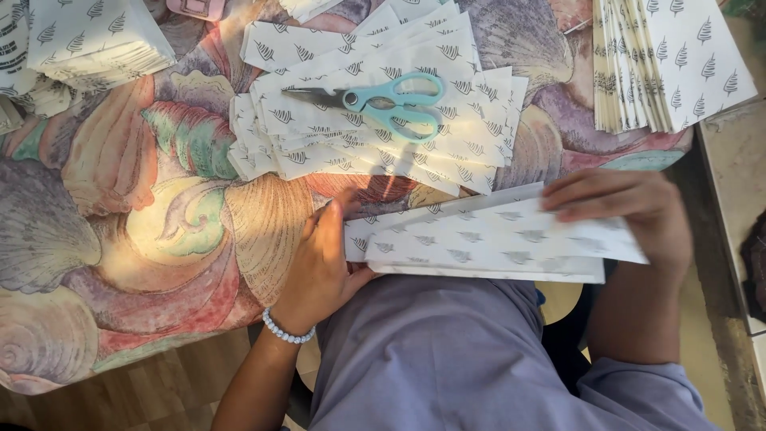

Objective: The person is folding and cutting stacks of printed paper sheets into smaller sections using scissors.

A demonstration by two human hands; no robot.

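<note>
Clearly light, floppy printed paper sheet (495, 239): left hand (323, 267) pinches its left end, right hand (630, 211) its right edge; creases easily.

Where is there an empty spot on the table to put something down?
The biggest bare patch of the shell-print tablecloth lies beside the left hand, below the corner paper stack. A smaller gap sits between the strip pile under the scissors and the fanned stack. The middle is crowded.
</note>
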